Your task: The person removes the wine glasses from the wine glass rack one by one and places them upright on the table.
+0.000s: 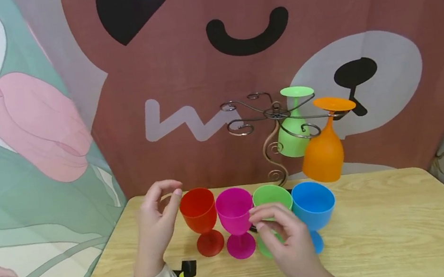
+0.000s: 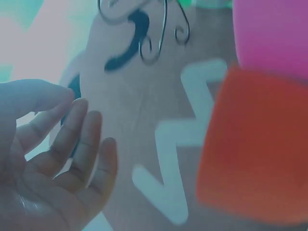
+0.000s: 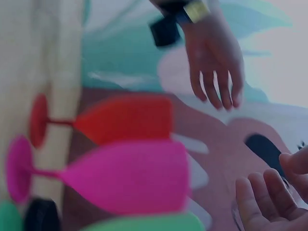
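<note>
While the left hand (image 1: 157, 227) and right hand (image 1: 291, 243) hover empty and loosely bent, the magenta goblet (image 1: 235, 215) stands between them, probably light, stiff and slick, so best pinched by its narrow stem (image 3: 46, 173)

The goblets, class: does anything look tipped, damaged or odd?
Nothing stands out: the red goblet, pink goblet, green goblet and blue goblet stand upright; the orange goblet and second green goblet hang inverted from the rack.
</note>
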A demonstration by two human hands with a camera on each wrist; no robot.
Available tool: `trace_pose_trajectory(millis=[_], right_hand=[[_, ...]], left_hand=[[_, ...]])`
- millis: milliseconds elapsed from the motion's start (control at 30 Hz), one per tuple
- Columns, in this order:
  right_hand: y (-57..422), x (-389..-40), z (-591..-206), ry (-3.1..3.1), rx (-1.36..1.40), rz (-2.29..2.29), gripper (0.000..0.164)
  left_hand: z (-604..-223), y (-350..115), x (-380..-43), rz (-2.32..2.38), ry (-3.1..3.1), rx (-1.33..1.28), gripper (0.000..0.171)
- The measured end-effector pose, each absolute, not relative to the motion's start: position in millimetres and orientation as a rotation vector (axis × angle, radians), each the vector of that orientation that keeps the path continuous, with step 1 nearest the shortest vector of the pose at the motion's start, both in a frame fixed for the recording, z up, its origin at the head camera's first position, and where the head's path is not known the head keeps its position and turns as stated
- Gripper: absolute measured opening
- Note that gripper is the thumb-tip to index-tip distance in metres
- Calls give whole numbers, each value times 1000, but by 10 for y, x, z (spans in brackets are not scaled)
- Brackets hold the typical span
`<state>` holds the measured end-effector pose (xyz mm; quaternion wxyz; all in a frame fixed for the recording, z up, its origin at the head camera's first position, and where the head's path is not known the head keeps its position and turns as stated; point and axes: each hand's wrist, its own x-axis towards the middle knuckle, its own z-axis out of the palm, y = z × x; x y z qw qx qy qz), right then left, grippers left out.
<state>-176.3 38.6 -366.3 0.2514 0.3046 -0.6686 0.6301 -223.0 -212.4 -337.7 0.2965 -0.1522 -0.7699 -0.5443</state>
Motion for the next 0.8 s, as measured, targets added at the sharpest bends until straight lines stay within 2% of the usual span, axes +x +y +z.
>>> trace_pose_trajectory(millis=[300,567,800], right_hand=[[846,-1959,-3269,-1573,745,1762,16],[1097,-2141,-2882,-1559,340,1688,31],[1142,-2288,-2750,-1633,219,1697,29]], left_hand=[[-3385,-1607,-2255,-1331,-1897,-629,23],[-3072,-1212,-2280,-1169,-1863,-751,32],[-2870,-1063,-2371,-946,-1930,-773,41]])
